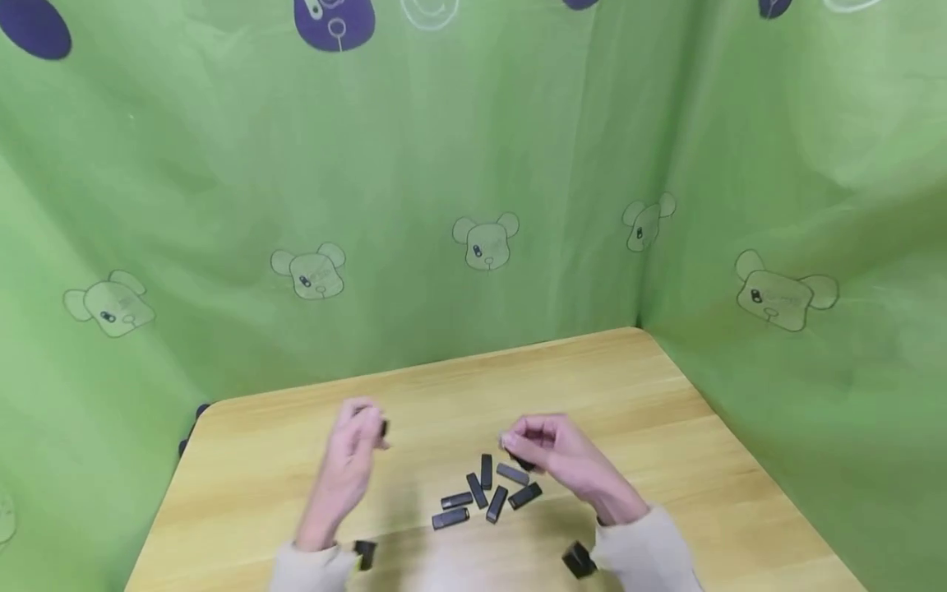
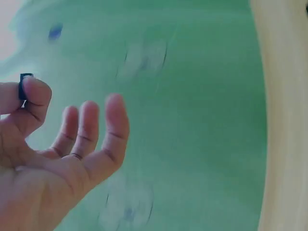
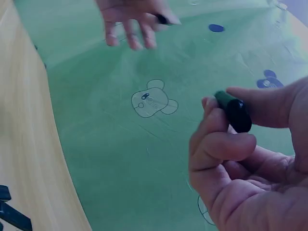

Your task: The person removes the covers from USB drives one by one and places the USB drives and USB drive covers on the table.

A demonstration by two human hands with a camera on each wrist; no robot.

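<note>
My left hand (image 1: 349, 464) is raised over the left part of the table, pinching a small black piece (image 2: 22, 89) between thumb and index finger; its other fingers spread loosely in the left wrist view. Thumb and fingers of my right hand (image 1: 562, 456) grip a short black stick (image 3: 238, 115) with a rounded end, shaped like a USB flash drive. That hand is just above and right of several similar dark sticks, among them an upright-pointing one (image 1: 486, 472), a greyer one (image 1: 513, 474) and one at the near left (image 1: 450, 518). The two hands are well apart.
The sticks lie loosely fanned on a light wooden table (image 1: 281, 460). Green curtains (image 1: 414, 148) printed with bear heads stand behind and beside it. Black blocks sit at the left wrist (image 1: 365, 553) and right wrist (image 1: 579, 560).
</note>
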